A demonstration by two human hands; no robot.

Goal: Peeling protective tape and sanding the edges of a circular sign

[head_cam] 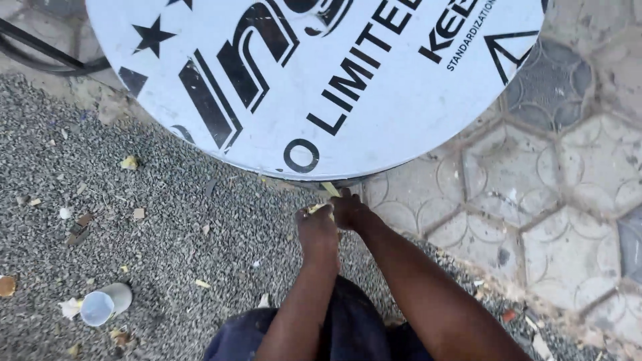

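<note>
A large round white panel (374, 100) with black printing fills the top of the head view. Both my hands reach under its lower edge. My left hand (317, 227) and my right hand (350, 210) are closed together on a thin yellowish strip (329, 190) that sticks up toward the panel's rim. My forearms come up from the bottom, over my dark blue trousers (348, 327). What the strip joins to is hidden under the panel.
Grey gravel ground (167, 234) lies at the left, littered with scraps and a tipped clear plastic cup (103, 304). Hexagon paving tiles (535, 200) cover the right. A black cable (40, 57) runs along the top left.
</note>
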